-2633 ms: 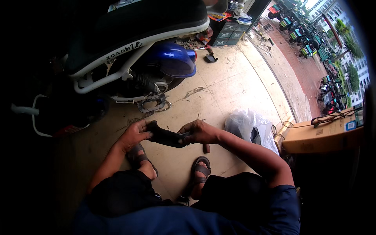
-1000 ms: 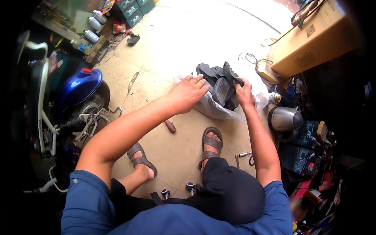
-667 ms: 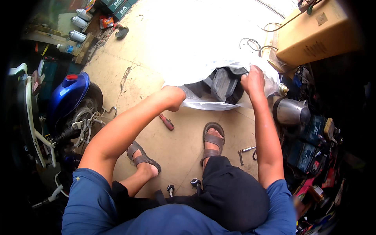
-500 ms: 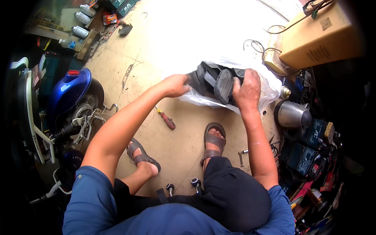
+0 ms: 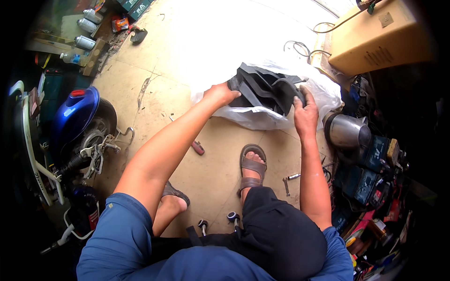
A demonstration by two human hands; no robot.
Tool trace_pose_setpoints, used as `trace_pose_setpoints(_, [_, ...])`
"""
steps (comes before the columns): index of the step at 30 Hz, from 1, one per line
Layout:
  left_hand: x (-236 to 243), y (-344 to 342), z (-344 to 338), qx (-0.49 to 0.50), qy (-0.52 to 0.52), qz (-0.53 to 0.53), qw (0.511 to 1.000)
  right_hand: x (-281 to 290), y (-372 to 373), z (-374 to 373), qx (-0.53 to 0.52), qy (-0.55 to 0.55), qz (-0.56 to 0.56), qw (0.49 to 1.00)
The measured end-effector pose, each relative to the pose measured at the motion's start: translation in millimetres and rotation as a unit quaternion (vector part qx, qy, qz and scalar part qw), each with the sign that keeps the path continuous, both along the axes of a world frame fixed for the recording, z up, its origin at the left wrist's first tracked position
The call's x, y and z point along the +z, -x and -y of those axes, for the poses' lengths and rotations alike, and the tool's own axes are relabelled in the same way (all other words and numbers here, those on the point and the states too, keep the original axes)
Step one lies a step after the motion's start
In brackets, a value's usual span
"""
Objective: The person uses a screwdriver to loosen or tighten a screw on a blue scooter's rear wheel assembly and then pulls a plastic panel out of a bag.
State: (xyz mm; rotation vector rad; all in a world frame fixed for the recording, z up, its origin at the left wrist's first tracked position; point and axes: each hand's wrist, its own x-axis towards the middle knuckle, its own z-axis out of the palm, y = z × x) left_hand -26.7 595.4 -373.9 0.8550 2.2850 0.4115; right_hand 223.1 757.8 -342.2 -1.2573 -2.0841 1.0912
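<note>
A white plastic bag [image 5: 255, 118] lies on the floor in front of me, its mouth spread wide. Inside it are several black moulded plastic pieces [image 5: 255, 91] with ribs and curved edges. My left hand [image 5: 222, 94] is closed at the bag's left side, thumb on the edge of a black piece; its other fingers are partly hidden. At the right side my right hand [image 5: 305, 110] grips the rim of a curved black plastic piece [image 5: 287, 96], which is tilted up within the bag.
A screwdriver [image 5: 198, 148] lies partly behind my left forearm. A spanner [image 5: 286, 186] and a socket piece [image 5: 294, 176] are by my right forearm. A metal jug [image 5: 349, 133] and batteries [image 5: 361, 180] stand right, a yellow box [image 5: 375, 42] far right, a blue scooter [image 5: 77, 114] left.
The curved black piece has turned and shifted right with my right hand. My left hand has moved right onto the black pieces, and its forearm now covers part of the screwdriver.
</note>
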Motion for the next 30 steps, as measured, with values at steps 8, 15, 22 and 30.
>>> trace_pose_setpoints(8, [19, -12, 3, -0.031, 0.012, -0.013, 0.999, -24, -20, -19, -0.132, 0.278, -0.194, 0.931])
trace_pose_setpoints(15, [55, 15, 0, 0.029, -0.02, 0.246, 0.969, 22, -5, 9, -0.058, 0.371, -0.256, 0.891])
trace_pose_setpoints(22, [78, -24, 26, 0.214, -0.268, 0.649, 0.679, 37, 18, 46, 0.212, 0.014, -0.195, 0.958])
trace_pose_setpoints(30, [51, -27, 45, 0.308, -0.384, 0.565, 0.662, 4, 15, 53, 0.134, 0.045, 0.014, 0.99])
